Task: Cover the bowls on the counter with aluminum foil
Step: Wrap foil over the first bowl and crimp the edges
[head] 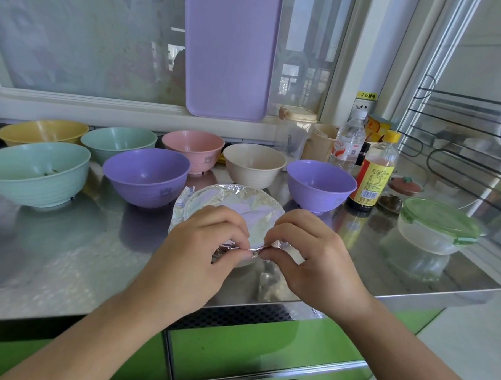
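At the counter's point(68, 253) near centre sits a bowl point(246, 263) capped with aluminum foil point(243, 206), its contents hidden; the left hand point(204, 245) and right hand point(307, 249) both pinch the foil at the rim's 6 o'clock edge with curled fingers. Seven uncovered bowls arc behind from 9 to 2 o'clock, and the large green bowl point(37, 173) holds a few dark bits too small to identify. At 3 o'clock stands a green-lidded glass container point(440, 227), contents unclear.

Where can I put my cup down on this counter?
The counter is bare at front left, between the big green bowl and the left hand. The back row of bowls and the bottles at the right are crowded.
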`<state>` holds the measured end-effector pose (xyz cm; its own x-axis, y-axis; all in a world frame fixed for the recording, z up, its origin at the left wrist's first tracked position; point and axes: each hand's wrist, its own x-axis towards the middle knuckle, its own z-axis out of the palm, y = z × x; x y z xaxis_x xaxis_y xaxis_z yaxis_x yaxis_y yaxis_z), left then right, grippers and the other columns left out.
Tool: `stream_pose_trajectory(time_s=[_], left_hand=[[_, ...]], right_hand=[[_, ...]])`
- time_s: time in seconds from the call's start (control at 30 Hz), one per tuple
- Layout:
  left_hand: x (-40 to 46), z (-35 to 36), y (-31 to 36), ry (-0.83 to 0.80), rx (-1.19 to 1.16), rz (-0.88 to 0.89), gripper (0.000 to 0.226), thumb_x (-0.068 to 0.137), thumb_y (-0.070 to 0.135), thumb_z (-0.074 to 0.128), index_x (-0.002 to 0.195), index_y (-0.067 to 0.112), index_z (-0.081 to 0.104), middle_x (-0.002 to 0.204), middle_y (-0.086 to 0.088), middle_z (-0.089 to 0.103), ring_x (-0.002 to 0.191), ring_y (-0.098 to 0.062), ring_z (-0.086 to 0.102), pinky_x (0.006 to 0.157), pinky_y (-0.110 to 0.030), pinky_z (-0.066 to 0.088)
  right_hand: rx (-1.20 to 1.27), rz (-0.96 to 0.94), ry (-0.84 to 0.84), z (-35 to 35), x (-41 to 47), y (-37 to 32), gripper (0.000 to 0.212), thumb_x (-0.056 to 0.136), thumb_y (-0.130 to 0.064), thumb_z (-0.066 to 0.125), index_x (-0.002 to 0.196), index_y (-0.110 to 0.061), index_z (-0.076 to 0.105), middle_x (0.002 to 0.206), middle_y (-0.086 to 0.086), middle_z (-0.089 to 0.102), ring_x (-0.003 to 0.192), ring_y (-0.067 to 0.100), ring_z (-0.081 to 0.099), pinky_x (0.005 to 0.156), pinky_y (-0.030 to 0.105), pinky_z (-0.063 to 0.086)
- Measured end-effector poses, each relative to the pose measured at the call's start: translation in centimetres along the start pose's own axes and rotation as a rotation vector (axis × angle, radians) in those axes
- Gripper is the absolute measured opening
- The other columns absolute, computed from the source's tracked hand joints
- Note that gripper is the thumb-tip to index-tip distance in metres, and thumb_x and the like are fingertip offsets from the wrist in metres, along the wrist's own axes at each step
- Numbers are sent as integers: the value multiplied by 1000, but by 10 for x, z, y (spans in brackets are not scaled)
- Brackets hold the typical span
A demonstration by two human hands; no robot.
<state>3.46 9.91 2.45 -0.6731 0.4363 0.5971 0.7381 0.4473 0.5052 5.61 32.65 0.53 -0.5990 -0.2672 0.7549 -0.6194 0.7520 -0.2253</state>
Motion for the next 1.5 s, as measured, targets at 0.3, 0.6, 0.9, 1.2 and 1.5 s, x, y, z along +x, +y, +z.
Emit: stream_pose_trajectory(time_s=[0.3, 0.6, 0.9, 1.2, 1.5], left_hand=[[-3, -1, -3, 33, -10, -25, 20, 83, 8, 85, 78, 23, 73, 102, 19, 65, 99, -9, 64, 84, -16, 44], [-6, -2, -2, 27, 10, 2, 24, 82, 3, 86, 78, 22, 71, 102, 19, 64, 97, -6, 62, 82, -9, 40], [-7, -5, -2, 12, -19, -2, 25, 82, 4, 85, 76, 22, 70, 101, 18, 64, 92, -11, 63, 78, -13, 42], [-8, -9, 1, 4, -50, 9, 26, 81, 3, 87, 75, 23, 70, 101, 17, 65, 92, -12, 64, 79, -17, 44], [-8, -10, 2, -9, -56, -10, 25, 80, 2, 86, 75, 22, 71, 101, 17, 65, 92, -10, 64, 80, -8, 40]], right_hand=[[183, 344, 14, -4, -5, -11, 41, 76, -20, 95, 93, -17, 58, 89, -6, 62, 86, 18, 65, 79, 31, 56], [604, 853, -23, 3, -2, -9, 69, 69, -15, 99, 125, -19, 59, 105, 11, 68, 91, 22, 74, 81, 33, 61], [590, 759, -224, -2, -1, -5, 38, 76, -38, 88, 111, -28, 76, 100, 9, 74, 95, 33, 70, 88, 42, 58], [401, 605, -333, -12, 7, -7, 68, 77, -38, 90, 137, -37, 59, 129, -17, 70, 124, 8, 63, 112, 43, 47], [291, 619, -366, -13, 7, -10, 60, 78, -54, 80, 129, -36, 54, 118, -19, 74, 111, 11, 68, 103, 48, 53]])
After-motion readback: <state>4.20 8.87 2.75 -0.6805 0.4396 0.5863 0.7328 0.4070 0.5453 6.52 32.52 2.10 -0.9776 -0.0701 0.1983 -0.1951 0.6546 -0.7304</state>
